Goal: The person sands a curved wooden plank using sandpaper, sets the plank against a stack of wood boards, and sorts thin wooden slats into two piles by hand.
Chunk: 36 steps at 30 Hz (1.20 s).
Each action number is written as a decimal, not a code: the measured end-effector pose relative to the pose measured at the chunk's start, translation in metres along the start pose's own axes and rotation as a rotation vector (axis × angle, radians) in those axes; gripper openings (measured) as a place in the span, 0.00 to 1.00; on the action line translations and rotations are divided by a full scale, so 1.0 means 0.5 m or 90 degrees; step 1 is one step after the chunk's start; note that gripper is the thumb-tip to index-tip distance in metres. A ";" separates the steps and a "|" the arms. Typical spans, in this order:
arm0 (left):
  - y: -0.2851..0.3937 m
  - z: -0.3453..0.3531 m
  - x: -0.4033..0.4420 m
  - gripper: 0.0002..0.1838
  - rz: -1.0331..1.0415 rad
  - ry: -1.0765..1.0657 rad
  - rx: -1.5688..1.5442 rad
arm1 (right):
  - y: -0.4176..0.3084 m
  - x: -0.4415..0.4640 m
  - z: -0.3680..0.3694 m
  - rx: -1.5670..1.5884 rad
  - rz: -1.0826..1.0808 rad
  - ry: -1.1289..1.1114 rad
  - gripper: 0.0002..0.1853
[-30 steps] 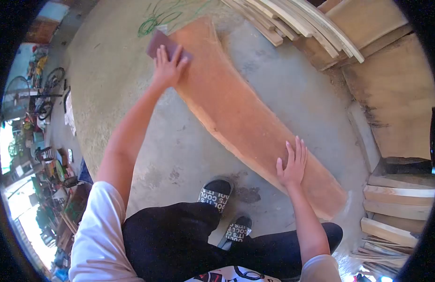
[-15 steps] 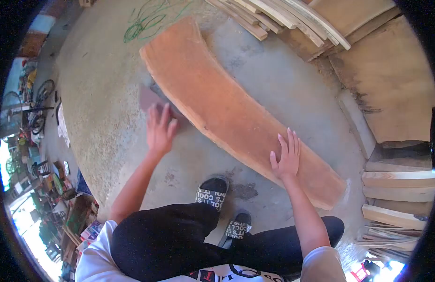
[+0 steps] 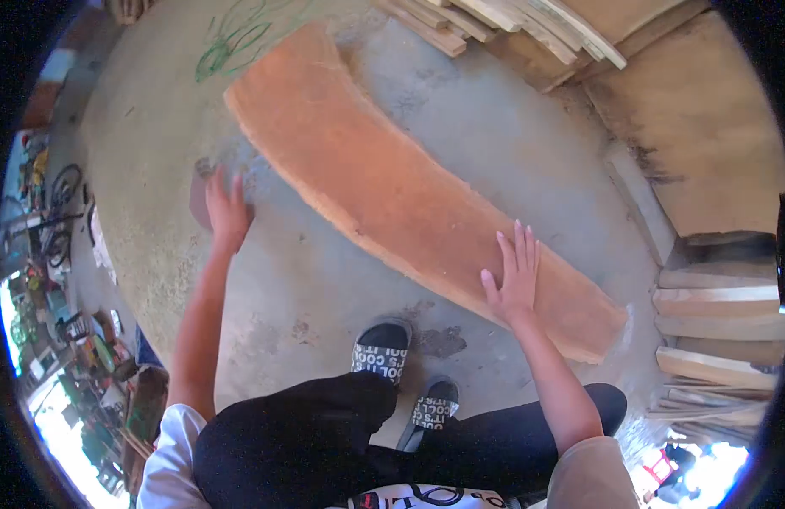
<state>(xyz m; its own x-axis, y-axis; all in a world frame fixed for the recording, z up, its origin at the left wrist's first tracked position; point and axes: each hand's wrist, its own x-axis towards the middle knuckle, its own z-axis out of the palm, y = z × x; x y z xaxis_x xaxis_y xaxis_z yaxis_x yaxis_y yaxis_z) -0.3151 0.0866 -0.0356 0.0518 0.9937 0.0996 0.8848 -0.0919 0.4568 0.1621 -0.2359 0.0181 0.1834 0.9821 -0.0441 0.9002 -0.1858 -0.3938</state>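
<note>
A long curved reddish-brown wooden slab (image 3: 384, 178) lies diagonally on the concrete floor. My right hand (image 3: 514, 276) rests flat on its lower right part, fingers spread. Left of the slab, apart from it, my left hand (image 3: 228, 210) is over a dark brown sheet (image 3: 200, 201), which looks like sandpaper. The hand partly covers the sheet and is slightly blurred; its fingers are stretched out on it.
Green string (image 3: 231, 51) lies beyond the slab's far end. Long wooden strips (image 3: 494, 19) and boards (image 3: 689, 127) are at the upper right, stacked planks (image 3: 719, 301) at the right. My sandaled feet (image 3: 382, 348) are below the slab. Bicycles and clutter stand far left.
My left hand has come off the slab's far end with the brown sheet and moved left and down to beside it. My right hand has stayed on the slab. The view has shifted slightly.
</note>
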 end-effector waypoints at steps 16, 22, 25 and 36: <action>0.159 0.058 0.329 0.41 -0.432 -0.322 -0.841 | 0.008 0.006 0.015 -0.041 0.008 0.014 0.36; 0.178 0.063 0.328 0.41 -0.434 -0.351 -0.896 | 0.006 0.006 0.009 -0.052 0.023 -0.011 0.35; 0.156 0.068 0.341 0.40 -0.368 -0.321 -0.868 | 0.001 0.006 0.009 -0.062 0.025 -0.008 0.35; 0.152 -0.110 0.259 0.32 -0.363 -0.204 -0.689 | -0.009 0.035 -0.058 0.034 -0.001 -0.010 0.33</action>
<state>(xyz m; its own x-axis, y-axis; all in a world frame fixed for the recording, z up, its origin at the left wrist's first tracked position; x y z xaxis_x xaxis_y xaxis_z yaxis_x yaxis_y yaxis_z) -0.2667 0.2049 0.0604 0.0329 0.8661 -0.4988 -0.0048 0.4992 0.8665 0.1726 -0.2189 0.0455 0.1747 0.9829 -0.0579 0.8780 -0.1821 -0.4428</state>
